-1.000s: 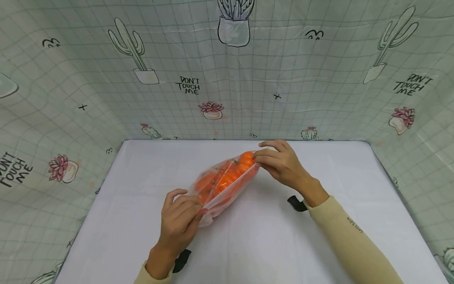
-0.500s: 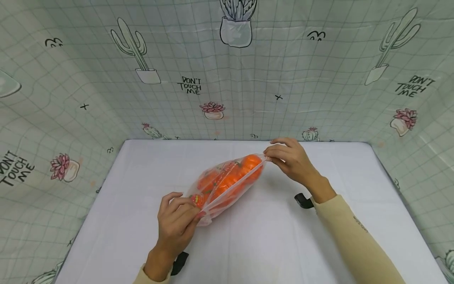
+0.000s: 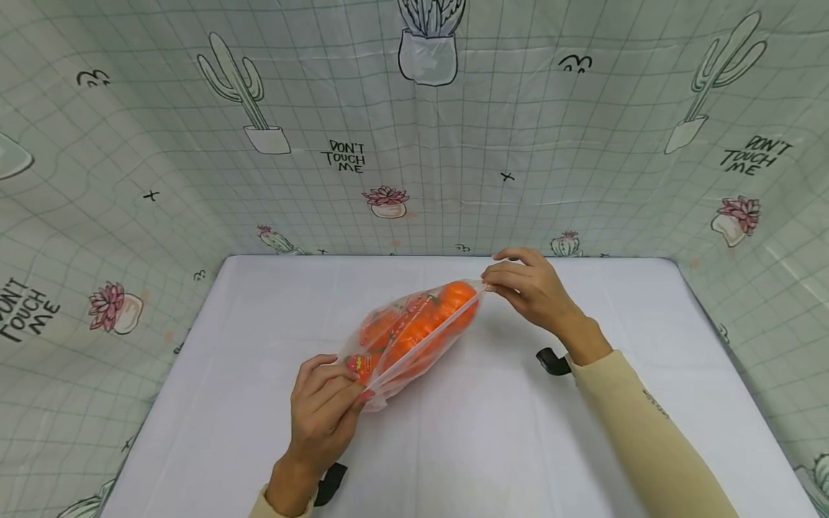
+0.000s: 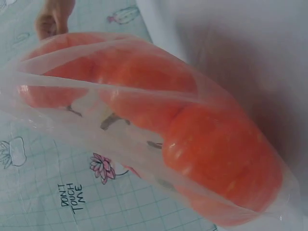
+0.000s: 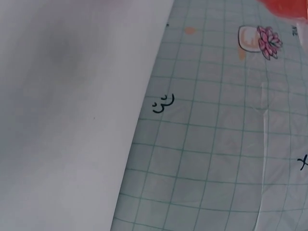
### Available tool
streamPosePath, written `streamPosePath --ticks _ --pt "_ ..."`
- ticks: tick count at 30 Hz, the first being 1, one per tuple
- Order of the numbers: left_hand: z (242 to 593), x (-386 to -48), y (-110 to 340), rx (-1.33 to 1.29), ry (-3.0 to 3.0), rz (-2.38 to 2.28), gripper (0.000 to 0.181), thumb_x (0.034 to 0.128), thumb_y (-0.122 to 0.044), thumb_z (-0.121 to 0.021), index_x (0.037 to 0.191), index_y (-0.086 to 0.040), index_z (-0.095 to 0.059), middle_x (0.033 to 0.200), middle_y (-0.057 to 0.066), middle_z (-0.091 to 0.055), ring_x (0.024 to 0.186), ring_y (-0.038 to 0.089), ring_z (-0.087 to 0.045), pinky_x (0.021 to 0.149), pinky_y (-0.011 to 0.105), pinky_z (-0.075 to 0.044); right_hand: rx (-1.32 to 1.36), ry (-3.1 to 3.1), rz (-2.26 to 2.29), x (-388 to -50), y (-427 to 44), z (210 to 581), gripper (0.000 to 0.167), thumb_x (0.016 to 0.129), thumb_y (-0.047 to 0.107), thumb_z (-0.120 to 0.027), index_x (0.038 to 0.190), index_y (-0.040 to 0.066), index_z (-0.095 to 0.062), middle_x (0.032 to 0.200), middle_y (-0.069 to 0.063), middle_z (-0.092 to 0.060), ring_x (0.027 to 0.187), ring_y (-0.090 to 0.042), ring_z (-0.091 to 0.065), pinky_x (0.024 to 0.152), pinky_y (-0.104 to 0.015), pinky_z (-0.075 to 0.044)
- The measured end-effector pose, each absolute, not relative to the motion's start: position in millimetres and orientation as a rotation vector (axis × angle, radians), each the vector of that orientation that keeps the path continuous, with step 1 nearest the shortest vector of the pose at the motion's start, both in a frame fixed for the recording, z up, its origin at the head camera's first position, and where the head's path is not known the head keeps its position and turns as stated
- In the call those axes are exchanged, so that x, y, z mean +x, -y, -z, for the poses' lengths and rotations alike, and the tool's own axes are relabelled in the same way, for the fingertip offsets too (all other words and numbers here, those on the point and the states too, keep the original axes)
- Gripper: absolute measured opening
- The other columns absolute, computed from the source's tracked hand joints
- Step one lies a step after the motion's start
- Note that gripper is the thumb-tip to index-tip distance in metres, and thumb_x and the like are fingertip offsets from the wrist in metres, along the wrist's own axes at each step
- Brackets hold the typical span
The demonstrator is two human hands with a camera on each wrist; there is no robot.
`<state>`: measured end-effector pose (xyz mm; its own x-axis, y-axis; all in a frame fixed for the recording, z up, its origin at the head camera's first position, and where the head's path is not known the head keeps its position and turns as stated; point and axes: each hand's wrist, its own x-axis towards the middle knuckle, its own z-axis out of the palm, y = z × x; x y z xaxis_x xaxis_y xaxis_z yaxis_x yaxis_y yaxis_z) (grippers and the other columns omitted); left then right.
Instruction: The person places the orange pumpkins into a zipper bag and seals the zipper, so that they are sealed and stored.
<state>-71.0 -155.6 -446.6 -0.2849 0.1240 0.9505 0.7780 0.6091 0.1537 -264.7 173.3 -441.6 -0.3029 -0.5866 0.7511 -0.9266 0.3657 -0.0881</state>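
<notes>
A clear plastic bag (image 3: 378, 401) slants over the middle of the table in the head view, a pale straight strip running along its near edge. Inside sit several shiny, ribbed orange-red fruits (image 3: 421, 327) with dark stems; whether tomatoes or small pumpkins I cannot tell. My left hand (image 3: 324, 414) pinches the bag's near-left corner between thumb and fingers. At its far-right corner my right hand (image 3: 537, 295) pinches the film with its fingertips. The left wrist view is filled by the fruits (image 4: 221, 159) behind film. Only a bit of orange-red fruit (image 5: 288, 7) enters the right wrist view.
A white-covered table (image 3: 505, 432) carries the bag. Behind and at both sides hangs a grid-patterned curtain (image 3: 453, 144) printed with cacti. Black straps (image 3: 553, 362) show at both wrists.
My right hand has shifted right along with its corner of the bag, and the bag's edge now runs straighter between the hands. The left hand has stayed nearly in place.
</notes>
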Motion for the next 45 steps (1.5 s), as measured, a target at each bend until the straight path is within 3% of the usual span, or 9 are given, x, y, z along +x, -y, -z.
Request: streamPosePath --ticks 11,15,18,22,35,45 --pt "448.7 -71.3 156.5 -0.784 1.770 0.760 0.040 0.1054 -0.024 -0.066 0.070 -0.005 -0.068 0.067 0.003 -0.064 0.077 0.027 -0.062 0.098 0.039 -0.047 1.294 1.970 -0.722 -267.0 -173.5 449.6 0.035 0.107 0.033 -0.057 0.099 0.006 -0.079 0.096 -0.005 -0.078 0.107 -0.035 -0.066 0.091 -0.051 -0.053" --pt "451.2 -73.8 155.3 -0.819 1.798 0.686 0.039 0.1060 -0.027 -0.065 0.073 -0.007 -0.070 0.068 0.000 -0.063 0.078 0.026 -0.062 0.090 0.044 -0.048 1.288 2.005 -0.699 -265.9 -177.5 453.7 0.024 0.106 0.024 -0.062 0.102 0.005 -0.077 0.100 -0.007 -0.077 0.107 -0.035 -0.066 0.095 -0.047 -0.053" --pt "452.5 -75.2 153.9 -0.832 1.817 0.642 0.038 0.1067 -0.029 -0.064 0.075 -0.009 -0.071 0.070 -0.002 -0.063 0.078 0.026 -0.062 0.086 0.047 -0.049 1.286 2.015 -0.693 -265.2 -180.0 456.3 0.009 0.095 0.005 -0.075 0.104 0.003 -0.076 0.104 -0.009 -0.076 0.104 -0.035 -0.067 0.095 -0.046 -0.053" --pt "455.2 -74.9 151.1 -0.830 1.839 0.633 0.038 0.1070 -0.030 -0.064 0.075 -0.011 -0.073 0.073 -0.002 -0.064 0.078 0.025 -0.061 0.085 0.047 -0.049 1.280 2.032 -0.704 -264.2 -179.8 459.6 0.030 0.079 -0.011 -0.083 0.105 0.002 -0.076 0.104 -0.009 -0.076 0.101 -0.033 -0.068 0.092 -0.046 -0.055" --pt "465.0 -71.8 131.1 -0.881 2.017 0.606 0.040 0.1096 -0.036 -0.057 0.081 -0.014 -0.074 0.079 -0.006 -0.068 0.078 0.017 -0.061 0.087 0.040 -0.049 1.225 2.157 -0.660 -262.8 -188.9 474.0 0.030 0.079 -0.010 -0.084 0.105 0.002 -0.076 0.105 -0.010 -0.077 0.099 -0.031 -0.069 0.090 -0.047 -0.056" --pt "474.0 -70.6 105.6 -0.966 2.179 0.523 0.040 0.1092 -0.042 -0.055 0.085 -0.017 -0.074 0.081 -0.009 -0.066 0.080 0.013 -0.061 0.082 0.033 -0.051 1.192 2.300 -0.634 -269.6 -196.8 490.6 0.025 0.082 -0.006 -0.084 0.103 0.004 -0.078 0.106 -0.008 -0.078 0.101 -0.029 -0.069 0.091 -0.048 -0.056"
